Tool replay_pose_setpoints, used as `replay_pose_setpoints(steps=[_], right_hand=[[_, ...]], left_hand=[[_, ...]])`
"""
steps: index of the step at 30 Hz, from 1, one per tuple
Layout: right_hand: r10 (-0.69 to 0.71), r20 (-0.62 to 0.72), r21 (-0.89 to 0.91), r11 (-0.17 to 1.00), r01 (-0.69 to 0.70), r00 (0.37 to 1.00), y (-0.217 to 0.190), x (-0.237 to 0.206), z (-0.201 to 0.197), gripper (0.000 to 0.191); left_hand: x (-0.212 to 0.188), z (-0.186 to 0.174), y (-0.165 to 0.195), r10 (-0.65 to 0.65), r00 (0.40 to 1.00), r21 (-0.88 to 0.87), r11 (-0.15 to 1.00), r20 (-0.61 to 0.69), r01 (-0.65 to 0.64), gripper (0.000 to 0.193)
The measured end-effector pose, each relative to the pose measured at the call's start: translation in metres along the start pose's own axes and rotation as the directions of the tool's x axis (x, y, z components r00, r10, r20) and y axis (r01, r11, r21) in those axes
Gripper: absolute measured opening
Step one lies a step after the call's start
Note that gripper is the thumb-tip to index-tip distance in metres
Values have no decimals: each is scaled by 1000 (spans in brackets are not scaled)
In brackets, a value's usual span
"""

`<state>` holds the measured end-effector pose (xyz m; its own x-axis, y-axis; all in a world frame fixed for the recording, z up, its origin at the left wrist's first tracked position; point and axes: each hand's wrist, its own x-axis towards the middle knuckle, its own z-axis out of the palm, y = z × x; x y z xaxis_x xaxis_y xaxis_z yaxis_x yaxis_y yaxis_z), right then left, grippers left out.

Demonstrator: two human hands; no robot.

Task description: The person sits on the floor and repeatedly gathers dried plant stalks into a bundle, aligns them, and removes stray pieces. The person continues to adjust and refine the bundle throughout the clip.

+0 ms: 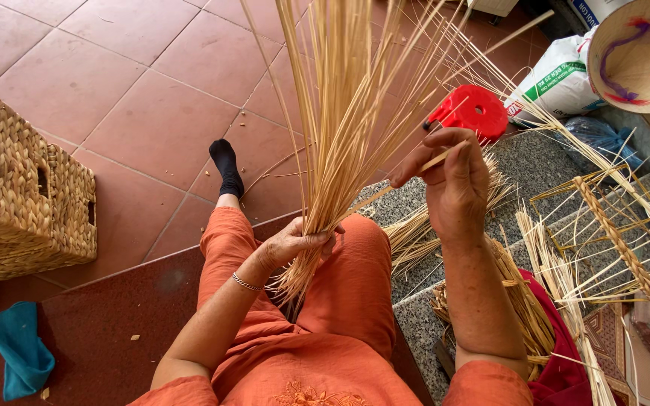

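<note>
My left hand (293, 244) grips the lower end of a thick bundle of pale straw stalks (344, 113), which fans upward from above my orange-trousered knee. My right hand (453, 180) is raised to the right of the bundle and pinches a single flat stalk (408, 174) between thumb and fingers. The stalk slants down-left toward the bundle. A silver bracelet (247, 283) sits on my left wrist.
Two woven baskets (16, 188) stand at the left on the red tile floor. A red plastic stool (472, 111), a white sack (558, 79) and a conical hat (637, 53) lie at the upper right. More straw and a half-woven frame (611, 233) rest on the stone step at the right. A blue cloth (20, 349) is at the lower left.
</note>
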<state>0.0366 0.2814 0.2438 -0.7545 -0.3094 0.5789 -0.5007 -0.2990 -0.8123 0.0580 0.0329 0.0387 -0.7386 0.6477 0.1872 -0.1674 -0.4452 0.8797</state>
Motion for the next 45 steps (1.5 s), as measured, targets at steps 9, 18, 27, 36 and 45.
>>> replay_pose_setpoints(steps=[9, 18, 27, 36, 45], right_hand=[[39, -38, -202, 978, -46, 999, 12, -16, 4, 23], [149, -16, -129, 980, -150, 989, 20, -17, 14, 36], [7, -54, -346, 938, -25, 999, 7, -18, 20, 54], [20, -103, -397, 916, -60, 995, -4, -12, 22, 66], [-1, -60, -412, 911, -24, 998, 11, -17, 14, 35]], left_hand=[[2, -9, -10, 31, 997, -44, 998, -64, -34, 26], [-2, -13, -6, -37, 997, 7, 999, -72, 37, 33], [1, -3, -17, -16, 990, 40, 999, -139, 22, 24], [2, 2, -21, -91, 986, -66, 994, -139, 82, 22], [0, 0, -23, -58, 991, -80, 996, -117, 49, 23]])
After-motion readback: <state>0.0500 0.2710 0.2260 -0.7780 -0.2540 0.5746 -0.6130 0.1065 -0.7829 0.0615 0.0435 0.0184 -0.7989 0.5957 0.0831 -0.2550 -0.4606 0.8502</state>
